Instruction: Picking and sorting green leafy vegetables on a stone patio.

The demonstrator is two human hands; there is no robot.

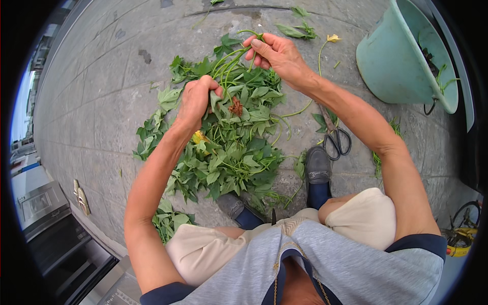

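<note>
My left hand (198, 100) grips the leafy part of a bunch of green leafy stems (230, 69); its fingertips are partly hidden by leaves. Up and to the right, my right hand (275, 55) pinches the upper ends of the same stems between thumb and fingers. Below both hands a broad heap of cut green leafy vines (232, 160) lies on the paving. A brown withered leaf (236, 106) and a yellow leaf (199, 137) show among the green.
Black-handled scissors (337, 142) lie beside my right shoe (318, 167). A pale green plastic bucket (396, 57) with some plant bits inside stands at the upper right. Loose leaves (297, 30) and stems are scattered on the stone paving (110, 122). A smaller leaf pile (171, 220) lies by my left knee.
</note>
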